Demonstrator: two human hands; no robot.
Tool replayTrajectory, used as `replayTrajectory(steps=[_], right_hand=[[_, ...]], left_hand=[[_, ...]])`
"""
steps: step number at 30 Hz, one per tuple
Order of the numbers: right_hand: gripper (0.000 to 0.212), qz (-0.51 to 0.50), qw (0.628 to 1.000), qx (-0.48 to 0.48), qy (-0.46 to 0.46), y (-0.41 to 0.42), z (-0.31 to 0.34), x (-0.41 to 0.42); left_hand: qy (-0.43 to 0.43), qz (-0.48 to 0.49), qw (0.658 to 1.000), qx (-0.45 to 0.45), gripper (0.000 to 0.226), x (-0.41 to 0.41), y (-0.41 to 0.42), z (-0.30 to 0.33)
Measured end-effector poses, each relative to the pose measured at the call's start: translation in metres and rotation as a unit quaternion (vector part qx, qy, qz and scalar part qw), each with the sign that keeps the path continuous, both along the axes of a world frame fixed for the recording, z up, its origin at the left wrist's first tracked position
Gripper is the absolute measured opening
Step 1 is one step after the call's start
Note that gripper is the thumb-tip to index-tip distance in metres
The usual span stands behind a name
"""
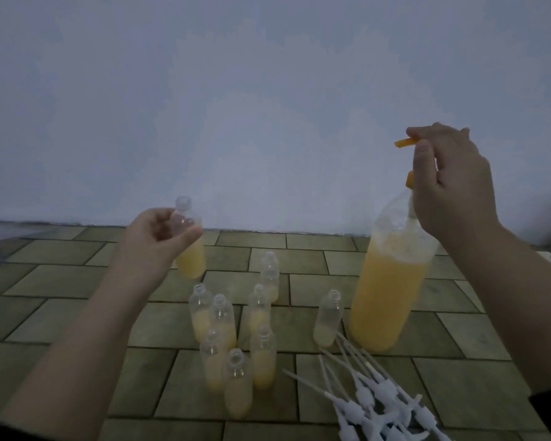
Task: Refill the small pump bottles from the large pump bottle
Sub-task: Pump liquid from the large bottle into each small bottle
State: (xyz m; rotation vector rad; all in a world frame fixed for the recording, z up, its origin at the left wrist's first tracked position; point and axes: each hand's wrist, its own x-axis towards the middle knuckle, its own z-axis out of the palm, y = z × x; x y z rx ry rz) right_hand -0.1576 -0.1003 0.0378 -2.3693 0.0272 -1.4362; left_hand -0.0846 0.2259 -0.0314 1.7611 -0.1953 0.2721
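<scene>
The left hand [153, 237] holds one small bottle [189, 240] up off the desk [61, 281], its grip curled round the clear upper half with the thumb across the front; the bottle's long axis is near upright, open neck tipped slightly up and to the left, yellow liquid filling its lower part. The right hand [452, 183] pinches the orange pump head [406, 142] of the large pump bottle [392, 281] between thumb and forefinger, the other fingers loosely curled; the nozzle points left. That large bottle stands on the desk, leaning a little to the right, about two-thirds full of yellow liquid. Eight more uncapped small bottles [236, 338] stand upright in front, beside a heap of white pump tops [372, 399].
</scene>
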Motion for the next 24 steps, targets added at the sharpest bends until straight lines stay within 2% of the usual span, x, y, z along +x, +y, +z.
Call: replayTrajectory(steps=[5,9,13,16,21,24], right_hand=[[0.039,0.002,1.0,0.011,-0.005,0.002,0.0,0.002],[0.039,-0.001,1.0,0.018,-0.006,0.001,0.0,0.0],[0.04,0.002,1.0,0.022,-0.003,0.0,-0.001,0.001],[0.041,0.004,1.0,0.024,0.0,0.001,0.0,0.001],[0.039,0.014,0.999,0.04,-0.005,0.004,0.002,-0.003],[0.038,0.022,0.998,0.05,-0.005,0.005,0.002,-0.003]], left_hand=[[0.024,0.067,0.995,-0.071,0.039,0.011,0.01,-0.03],[0.05,0.077,0.995,-0.046,0.049,0.024,0.003,-0.04],[0.056,0.044,0.997,0.034,0.06,0.038,-0.016,-0.041],[0.058,-0.005,0.992,0.109,0.054,0.046,-0.033,-0.041],[0.052,-0.092,0.957,0.272,0.026,0.049,-0.047,-0.042],[0.06,-0.128,0.925,0.353,0.027,0.052,-0.053,-0.041]])
